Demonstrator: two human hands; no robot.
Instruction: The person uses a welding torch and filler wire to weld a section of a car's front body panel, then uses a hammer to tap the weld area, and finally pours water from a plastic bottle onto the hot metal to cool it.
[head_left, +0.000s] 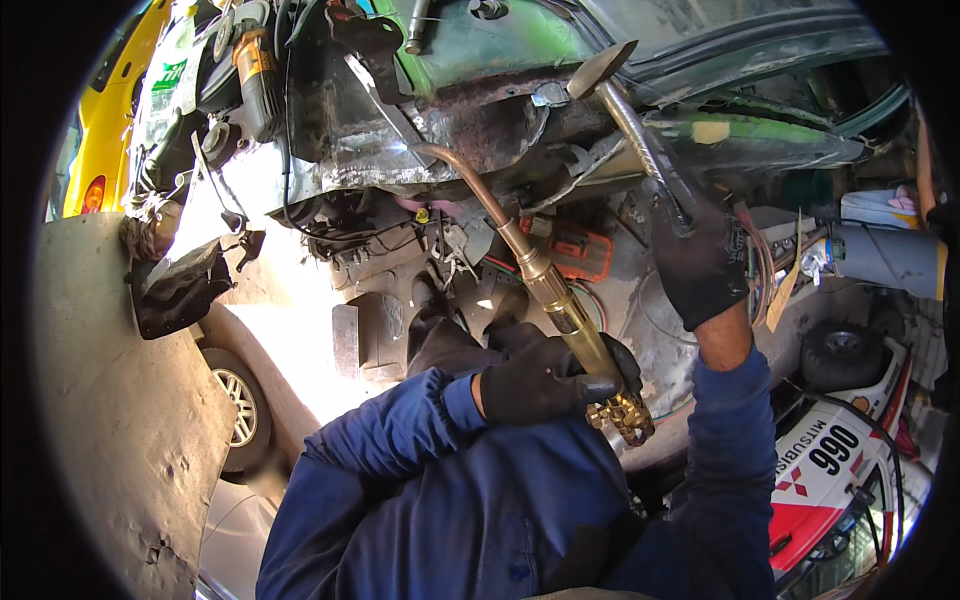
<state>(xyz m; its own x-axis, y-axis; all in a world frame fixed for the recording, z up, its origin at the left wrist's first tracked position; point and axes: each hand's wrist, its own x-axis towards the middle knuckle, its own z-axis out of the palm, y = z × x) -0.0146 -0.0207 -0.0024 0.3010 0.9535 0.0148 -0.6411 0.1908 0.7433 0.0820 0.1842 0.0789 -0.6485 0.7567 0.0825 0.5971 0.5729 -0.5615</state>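
My left hand [540, 380], in a black glove, is closed around the brass body of a gas torch [552, 295]. The torch's bent copper tube slants up and left, its tip just over the edge of a worn car body panel [480, 150]. I can make out no flame. In a black glove too, my right hand [700, 255] grips a hammer [630, 125] by its handle. The hammer is raised on the right, its head above the green and bare-metal bodywork. Fingers of my left hand are partly hidden behind the torch.
An orange and black power tool [257, 80] lies at the upper left, with a cable hanging nearby. Below the panel sits an orange toolbox [580, 250] on the floor. A grey cylinder [890, 258] and a white-and-red vehicle [815, 480] are at right; a wheel [238, 408] is at left.
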